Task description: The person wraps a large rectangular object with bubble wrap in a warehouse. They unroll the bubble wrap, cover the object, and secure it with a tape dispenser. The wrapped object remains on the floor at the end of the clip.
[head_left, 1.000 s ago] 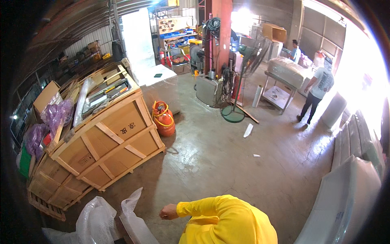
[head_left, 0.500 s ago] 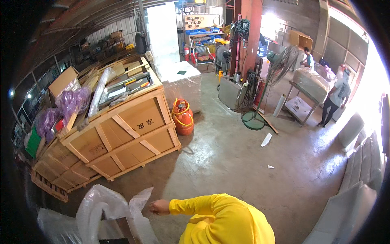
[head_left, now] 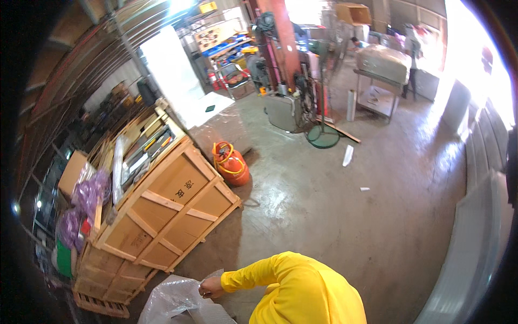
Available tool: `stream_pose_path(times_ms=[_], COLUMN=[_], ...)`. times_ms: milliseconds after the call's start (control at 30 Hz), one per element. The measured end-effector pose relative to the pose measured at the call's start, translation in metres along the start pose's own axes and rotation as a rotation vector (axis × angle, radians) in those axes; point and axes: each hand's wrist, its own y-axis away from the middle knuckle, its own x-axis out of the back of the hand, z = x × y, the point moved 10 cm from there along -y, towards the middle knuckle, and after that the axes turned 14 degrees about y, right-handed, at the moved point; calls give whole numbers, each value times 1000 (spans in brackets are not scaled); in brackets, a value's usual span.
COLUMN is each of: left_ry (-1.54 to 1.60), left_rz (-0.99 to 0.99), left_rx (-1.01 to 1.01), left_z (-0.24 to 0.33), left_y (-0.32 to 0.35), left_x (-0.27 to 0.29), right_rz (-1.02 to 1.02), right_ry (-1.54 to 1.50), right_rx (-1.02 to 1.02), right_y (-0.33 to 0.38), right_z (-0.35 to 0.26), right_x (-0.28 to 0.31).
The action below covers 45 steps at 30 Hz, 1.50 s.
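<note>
My right hand (head_left: 211, 287), at the end of a yellow sleeve (head_left: 248, 275), reaches across to the left near the lower edge. Its fingers are closed on the edge of a sheet of clear bubble wrap (head_left: 171, 296). The wrap bulges up in a loose fold, and its lower part runs out of the picture. What lies beneath it is mostly hidden. My left hand does not show.
A large wood-framed crate (head_left: 167, 210) stands at the left, tools and purple plastic on top. Beyond it is an orange gas cylinder (head_left: 232, 166). Pale padded panels (head_left: 475, 232) line the right. A green fan base (head_left: 322, 136) and a wrapped bundle on a stand (head_left: 382, 63) stand farther back.
The view has tilted and shifted. My right hand, beside the wrap's raised edge before, is now closed on it. The wrap's tall fold has come down lower, and the brown thing inside is covered.
</note>
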Motion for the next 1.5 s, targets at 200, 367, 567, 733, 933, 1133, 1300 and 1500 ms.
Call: stream_pose_path(times_ms=[200,367,567,733,933,1133,1300,1500], left_ry=[159,242,303,601,299,99,-61,-214], left_rz=[-128,-343,-614,-583,-517,-370,-262,-112], left_rx=[-66,-1,131,209,388,362,359,419], left_z=[-3,-14,1,31,27,39,42,8], left_y=[-23,3,77,148,212,235,237,234], left_x=[-37,-102,-153,-161,-161,-147,-139,-138], right_rz=[-140,-206,-217,-206,-215,-296,-248,-114], right_ry=[98,133,-48,-9,14,-107,-198,-163], right_rx=[-79,-228,-275,-288,-469,-734,-979,-1058], right_y=[77,159,234,294,408,546,614,616], right_z=[-11,-19,-36,-34,-31,-30,-29,-25], right_x=[-29,-62,-78,-49,-12,-15,-15,2])
